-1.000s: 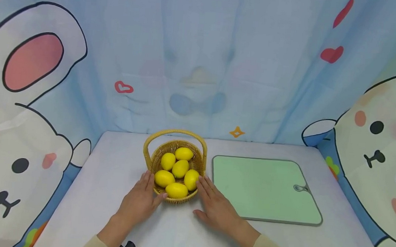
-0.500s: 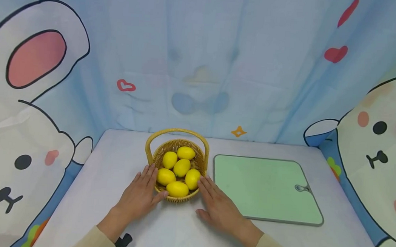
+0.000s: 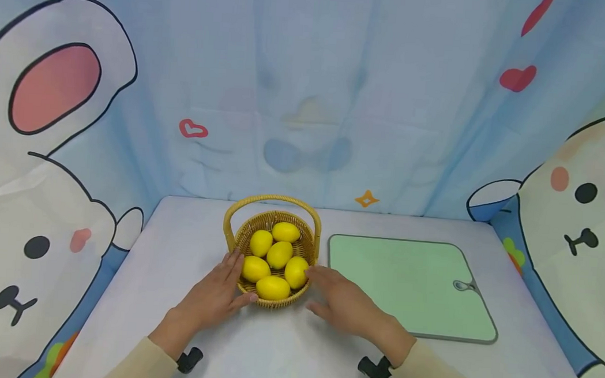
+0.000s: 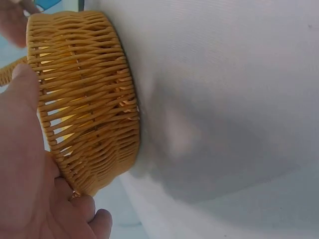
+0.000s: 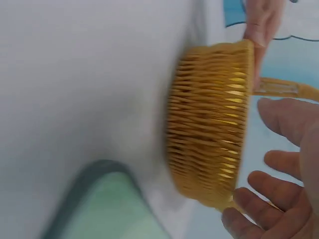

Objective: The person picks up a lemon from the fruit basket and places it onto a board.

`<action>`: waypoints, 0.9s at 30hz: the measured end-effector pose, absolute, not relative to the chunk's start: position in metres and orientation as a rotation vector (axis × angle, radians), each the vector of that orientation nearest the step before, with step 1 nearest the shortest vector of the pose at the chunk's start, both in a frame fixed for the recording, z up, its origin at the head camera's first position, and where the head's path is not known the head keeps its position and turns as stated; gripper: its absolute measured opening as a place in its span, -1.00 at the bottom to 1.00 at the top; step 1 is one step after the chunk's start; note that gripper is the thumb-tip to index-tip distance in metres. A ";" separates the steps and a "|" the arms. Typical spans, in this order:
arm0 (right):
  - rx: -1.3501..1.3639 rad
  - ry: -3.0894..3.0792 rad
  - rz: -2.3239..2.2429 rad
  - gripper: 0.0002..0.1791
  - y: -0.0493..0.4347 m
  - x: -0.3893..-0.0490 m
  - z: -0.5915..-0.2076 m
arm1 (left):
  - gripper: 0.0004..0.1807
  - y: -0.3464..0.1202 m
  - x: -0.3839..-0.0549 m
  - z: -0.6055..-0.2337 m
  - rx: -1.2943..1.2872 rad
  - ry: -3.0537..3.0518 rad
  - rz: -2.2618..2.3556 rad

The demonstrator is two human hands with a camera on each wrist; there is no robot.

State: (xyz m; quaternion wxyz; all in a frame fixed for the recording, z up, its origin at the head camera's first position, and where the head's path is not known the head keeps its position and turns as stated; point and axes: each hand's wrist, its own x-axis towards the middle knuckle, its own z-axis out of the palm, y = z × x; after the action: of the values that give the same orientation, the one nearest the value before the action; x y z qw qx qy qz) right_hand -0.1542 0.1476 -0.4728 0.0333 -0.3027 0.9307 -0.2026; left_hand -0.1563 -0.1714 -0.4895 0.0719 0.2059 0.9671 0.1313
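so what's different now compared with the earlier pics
The person's right grip has turned: its wrist swung outward and forward, so the fingers point more sideways at the basket. No new hold or release is plain. The basket, its six lemons and the green board stayed put, with the left grip along the basket's left side as before.

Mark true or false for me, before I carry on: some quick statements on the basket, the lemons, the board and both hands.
1. The basket holds six lemons. True.
2. The right hand grips a lemon. False: the right hand holds none; all six lie in the basket.
3. The left hand is at the basket's left side. True.
4. The handle is folded down. False: the handle arches up over the basket.
5. The green board lies to the right of the basket. True.
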 end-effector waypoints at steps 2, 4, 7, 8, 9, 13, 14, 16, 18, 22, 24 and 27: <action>-0.907 2.837 -0.713 -0.31 0.143 -0.160 -0.463 | 0.09 -0.173 -0.156 -0.489 0.627 2.917 0.377; -0.894 2.801 -0.817 -0.32 0.135 -0.167 -0.455 | 0.09 -0.173 -0.156 -0.489 0.631 2.921 0.375; -0.869 2.675 -1.035 -0.32 0.120 -0.177 -0.446 | 0.09 -0.174 -0.156 -0.489 0.627 2.927 0.367; -0.856 2.619 -1.102 -0.31 0.116 -0.181 -0.445 | 0.09 -0.174 -0.156 -0.489 0.624 2.928 0.366; -0.841 2.565 -1.156 -0.31 0.111 -0.184 -0.444 | 0.09 -0.174 -0.156 -0.490 0.624 2.927 0.371; -0.812 2.410 -1.227 -0.30 0.100 -0.192 -0.450 | 0.08 -0.173 -0.157 -0.491 0.621 2.927 0.372; -0.807 2.388 -1.224 -0.29 0.098 -0.194 -0.452 | 0.08 -0.173 -0.157 -0.491 0.622 2.927 0.375; -0.796 2.360 -1.220 -0.28 0.096 -0.197 -0.455 | 0.08 -0.172 -0.157 -0.492 0.622 2.928 0.377; -0.782 2.343 -1.219 -0.26 0.094 -0.200 -0.458 | 0.09 -0.172 -0.158 -0.493 0.622 2.928 0.375; -0.767 2.320 -1.217 -0.25 0.089 -0.208 -0.464 | 0.10 -0.173 -0.158 -0.495 0.609 2.928 0.378; -0.769 2.308 -1.196 -0.25 0.085 -0.211 -0.467 | 0.10 -0.173 -0.158 -0.495 0.606 2.923 0.384; -0.773 2.281 -1.150 -0.25 0.077 -0.216 -0.471 | 0.10 -0.174 -0.158 -0.495 0.601 2.917 0.396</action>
State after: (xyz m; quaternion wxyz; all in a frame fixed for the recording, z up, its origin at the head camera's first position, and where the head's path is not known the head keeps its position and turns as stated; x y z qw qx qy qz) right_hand -0.2161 0.0769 -0.4705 0.2341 -0.2815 0.8310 -0.4189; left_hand -0.1578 -0.1741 -0.4947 0.0686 0.1996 0.9686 0.1314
